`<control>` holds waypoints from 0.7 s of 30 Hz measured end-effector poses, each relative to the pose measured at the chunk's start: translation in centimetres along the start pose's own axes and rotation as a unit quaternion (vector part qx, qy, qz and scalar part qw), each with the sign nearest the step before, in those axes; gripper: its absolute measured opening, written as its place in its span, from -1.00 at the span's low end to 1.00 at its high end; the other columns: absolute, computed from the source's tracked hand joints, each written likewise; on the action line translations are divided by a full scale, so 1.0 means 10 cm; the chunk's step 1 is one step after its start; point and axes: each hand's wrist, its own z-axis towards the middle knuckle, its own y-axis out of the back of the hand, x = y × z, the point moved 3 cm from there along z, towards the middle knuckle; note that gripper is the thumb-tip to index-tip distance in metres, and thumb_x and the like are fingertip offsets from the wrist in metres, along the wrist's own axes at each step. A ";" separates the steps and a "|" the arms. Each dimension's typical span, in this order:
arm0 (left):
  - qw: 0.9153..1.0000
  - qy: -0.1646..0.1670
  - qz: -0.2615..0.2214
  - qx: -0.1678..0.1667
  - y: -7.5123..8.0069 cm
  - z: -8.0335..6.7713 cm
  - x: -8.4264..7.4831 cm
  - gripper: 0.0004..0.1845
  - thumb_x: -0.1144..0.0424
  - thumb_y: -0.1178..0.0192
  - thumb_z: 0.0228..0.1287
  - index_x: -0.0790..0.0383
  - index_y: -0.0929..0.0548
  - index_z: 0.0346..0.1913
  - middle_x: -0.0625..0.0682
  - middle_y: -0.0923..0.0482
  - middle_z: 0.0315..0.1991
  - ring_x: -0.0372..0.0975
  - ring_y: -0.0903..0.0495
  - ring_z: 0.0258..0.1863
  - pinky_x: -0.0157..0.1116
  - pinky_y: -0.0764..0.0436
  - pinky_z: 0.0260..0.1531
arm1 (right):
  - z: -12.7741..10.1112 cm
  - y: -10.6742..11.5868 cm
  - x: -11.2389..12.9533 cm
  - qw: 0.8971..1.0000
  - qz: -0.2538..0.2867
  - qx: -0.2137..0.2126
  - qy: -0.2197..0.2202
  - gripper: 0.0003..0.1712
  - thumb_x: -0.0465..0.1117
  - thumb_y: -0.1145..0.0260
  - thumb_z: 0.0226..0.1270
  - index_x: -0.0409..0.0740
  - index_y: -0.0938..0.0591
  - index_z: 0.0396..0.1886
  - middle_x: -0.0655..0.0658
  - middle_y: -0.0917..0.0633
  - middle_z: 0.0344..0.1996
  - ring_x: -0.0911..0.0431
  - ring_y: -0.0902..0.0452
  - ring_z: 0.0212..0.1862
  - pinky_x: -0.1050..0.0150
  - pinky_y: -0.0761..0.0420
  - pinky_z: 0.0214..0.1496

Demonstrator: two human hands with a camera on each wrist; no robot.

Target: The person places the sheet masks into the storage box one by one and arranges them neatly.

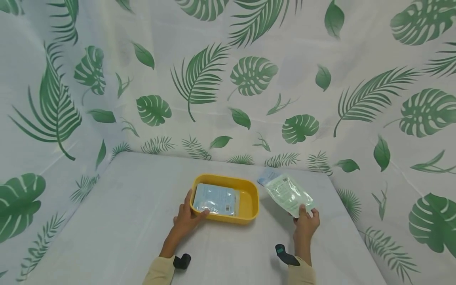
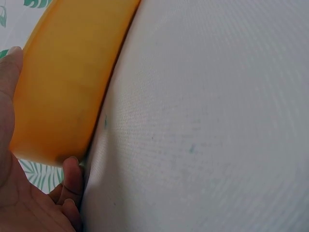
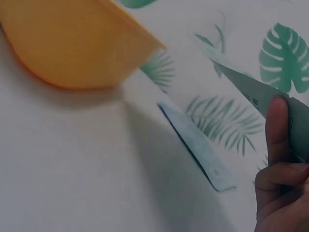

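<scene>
A yellow plastic bin [image 1: 248, 206] stands on the white table, and a light blue flat packet [image 1: 215, 198] lies inside its left part. My left hand [image 1: 187, 217] grips the bin's left front corner, thumb at the front rim; the left wrist view shows curled fingers [image 2: 72, 176] low at the wall. To the right of the bin, my right hand [image 1: 306, 227] pinches the lower end of a light green flat packet [image 1: 289, 194], tilted and raised above the table. Behind it another blue packet [image 1: 268, 175] lies partly covered; the right wrist view shows this blue packet [image 3: 195, 145] on the table.
The white table [image 1: 117, 221] runs back to a white cloth wall [image 1: 213, 130] with green leaf prints, which also encloses both sides. A dark strap with a camera [image 1: 286, 255] sits on each wrist.
</scene>
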 end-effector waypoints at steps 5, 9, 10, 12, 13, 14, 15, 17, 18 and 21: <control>1.000 -0.007 -0.005 0.000 0.01 -0.01 -0.01 0.08 -0.34 -0.21 0.14 -0.15 0.18 0.56 0.27 -0.33 0.23 0.05 -0.36 0.18 0.06 -0.21 -0.08 | -0.19 -0.50 0.06 0.991 -0.068 0.112 0.038 -0.55 -0.14 -0.19 0.46 -0.32 -0.38 0.18 0.10 -0.73 -0.46 0.32 -0.61 -0.59 0.42 -0.50 -0.58; 1.000 -0.007 -0.003 -0.001 0.01 -0.01 -0.01 0.08 -0.33 -0.22 0.14 -0.15 0.17 0.56 0.26 -0.34 0.20 0.04 -0.38 0.15 0.04 -0.21 -0.10 | -0.39 -0.92 0.08 0.965 -0.156 0.205 0.054 -0.61 -0.19 -0.20 0.46 -0.29 -0.42 0.16 -0.27 -0.75 -0.23 0.28 -0.65 -0.47 0.41 -0.56 -0.50; 1.000 -0.006 -0.002 -0.002 0.01 -0.01 -0.01 0.08 -0.33 -0.22 0.14 -0.15 0.17 0.56 0.26 -0.34 0.20 0.04 -0.38 0.15 0.04 -0.21 -0.09 | -0.44 -1.03 0.08 0.957 -0.176 0.224 0.061 -0.63 -0.21 -0.20 0.46 -0.28 -0.43 0.15 -0.33 -0.74 -0.20 0.25 -0.67 -0.44 0.40 -0.58 -0.48; 1.000 -0.005 0.001 -0.002 0.02 0.00 0.00 0.08 -0.34 -0.22 0.14 -0.15 0.17 0.56 0.25 -0.34 0.20 0.04 -0.38 0.14 0.03 -0.22 -0.10 | -0.53 -1.22 0.09 0.941 -0.208 0.254 0.077 -0.66 -0.25 -0.22 0.44 -0.29 -0.45 0.12 -0.37 -0.74 -0.19 0.18 -0.70 -0.39 0.38 -0.60 -0.45; 1.000 -0.004 0.001 -0.002 0.02 0.00 0.00 0.09 -0.34 -0.22 0.13 -0.15 0.17 0.56 0.25 -0.34 0.19 0.03 -0.38 0.13 0.02 -0.22 -0.11 | -0.57 -1.31 0.09 0.936 -0.216 0.265 0.082 -0.67 -0.26 -0.23 0.43 -0.30 -0.46 0.10 -0.37 -0.74 -0.21 0.14 -0.71 -0.38 0.36 -0.60 -0.44; 1.000 -0.002 0.002 -0.002 0.02 0.00 0.00 0.09 -0.35 -0.22 0.13 -0.16 0.18 0.57 0.25 -0.35 0.19 0.03 -0.38 0.12 0.00 -0.21 -0.11 | -0.60 -1.39 0.08 0.932 -0.223 0.275 0.085 -0.68 -0.28 -0.23 0.42 -0.31 -0.47 0.08 -0.37 -0.74 -0.24 0.10 -0.72 -0.38 0.34 -0.61 -0.44; 1.000 -0.002 0.003 -0.003 0.02 0.00 0.00 0.09 -0.35 -0.22 0.13 -0.16 0.18 0.57 0.25 -0.35 0.19 0.02 -0.39 0.11 -0.01 -0.21 -0.12 | -0.64 -1.45 0.07 0.928 -0.226 0.283 0.083 -0.69 -0.29 -0.24 0.41 -0.30 -0.47 0.07 -0.36 -0.75 -0.26 0.06 -0.72 -0.38 0.32 -0.61 -0.44; 1.000 0.000 0.004 -0.005 0.03 0.00 0.00 0.10 -0.35 -0.23 0.12 -0.16 0.18 0.56 0.25 -0.36 0.16 0.01 -0.40 0.08 -0.04 -0.20 -0.16 | -0.69 -1.55 0.04 0.921 -0.240 0.295 0.085 -0.68 -0.29 -0.24 0.41 -0.34 -0.48 0.07 -0.35 -0.74 -0.26 0.03 -0.71 -0.37 0.28 -0.63 -0.42; 1.000 0.001 0.003 -0.006 0.03 0.00 -0.01 0.10 -0.34 -0.24 0.12 -0.16 0.18 0.56 0.25 -0.36 0.16 0.01 -0.40 0.08 -0.05 -0.20 -0.16 | -0.72 -1.59 0.01 0.917 -0.254 0.296 0.088 -0.67 -0.28 -0.24 0.41 -0.35 -0.48 0.08 -0.34 -0.74 -0.25 0.03 -0.71 -0.36 0.27 -0.64 -0.40; 1.000 0.002 0.005 -0.005 0.04 -0.01 -0.01 0.09 -0.33 -0.24 0.12 -0.16 0.17 0.57 0.25 -0.36 0.16 0.00 -0.40 0.08 -0.06 -0.20 -0.17 | -0.77 -1.63 -0.05 0.897 -0.324 0.278 0.116 -0.62 -0.19 -0.26 0.41 -0.34 -0.53 0.09 -0.26 -0.72 -0.26 0.07 -0.64 -0.34 0.25 -0.61 -0.32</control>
